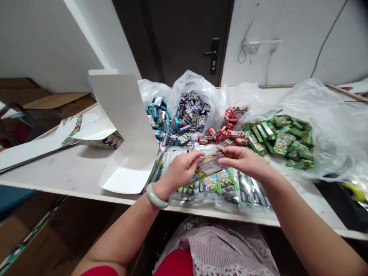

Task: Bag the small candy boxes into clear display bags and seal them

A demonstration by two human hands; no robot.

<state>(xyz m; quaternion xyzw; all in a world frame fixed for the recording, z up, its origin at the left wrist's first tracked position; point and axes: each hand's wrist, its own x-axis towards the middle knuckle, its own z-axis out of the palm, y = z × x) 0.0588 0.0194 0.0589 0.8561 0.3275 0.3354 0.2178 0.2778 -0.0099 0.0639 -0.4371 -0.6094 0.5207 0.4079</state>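
Between both hands, above the table's front, is a small flat printed packet (211, 162) with a pale window and a dark and green lower edge. My left hand (184, 165) pinches its left end, and my right hand (241, 160) grips its right end between thumb and fingers. Beneath them lie rows of black and green printed packets (218, 182) in clear plastic. Just behind are heaps of small boxes: blue (159, 115), purple (194, 111), red (231, 120) and green (287, 136). A jade-like bangle (156, 196) is on my left wrist.
An open white carton (129, 142) with a raised flap stands left of my hands. Flat card pieces (37, 149) lie farther left. Clear plastic bags (330, 111) surround the heaps. A yellow tape roll (355, 191) is at the right, and the table's front edge (224, 216) runs before me.
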